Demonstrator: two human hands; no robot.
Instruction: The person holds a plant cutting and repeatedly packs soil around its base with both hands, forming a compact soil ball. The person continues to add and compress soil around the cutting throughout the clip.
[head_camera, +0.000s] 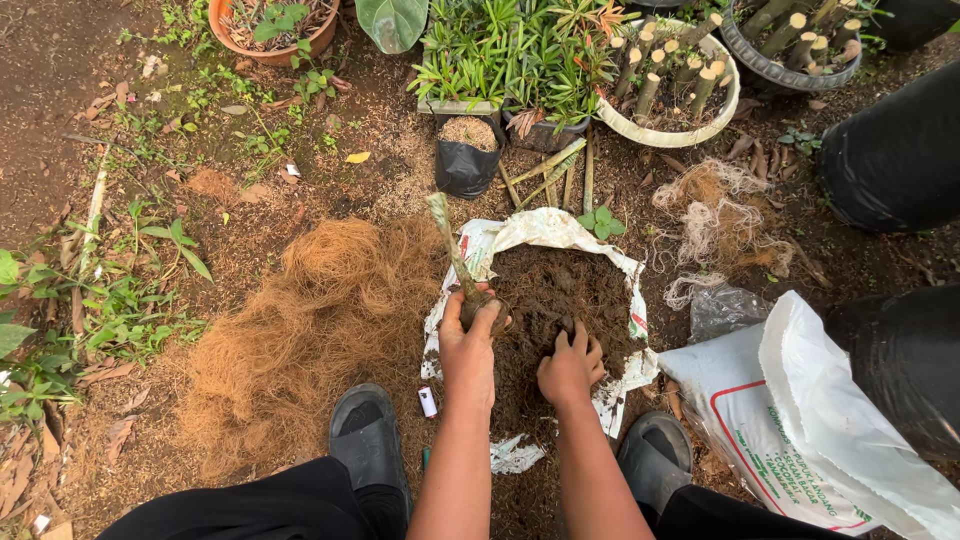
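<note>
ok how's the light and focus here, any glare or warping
Head view: soft, even daylight with no hard shadows; the white sack at lower right is bright but not blown out; the left hand gripping the cutting and the right hand in the soil are sharp; the wide lens bends the pots along the top edge.

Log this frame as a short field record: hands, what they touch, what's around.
left hand: grips the base of a cut plant stem, stem upright, tilted slightly left
right hand: fingers pressed into dark soil
soil container: opened white sack, edges rolled down
left of sack: pile of brown coconut fibre
behind sack: small black grow bag, filled
right: white printed sack, lying on its side
feet: dark shoes on either side of the arms
</note>
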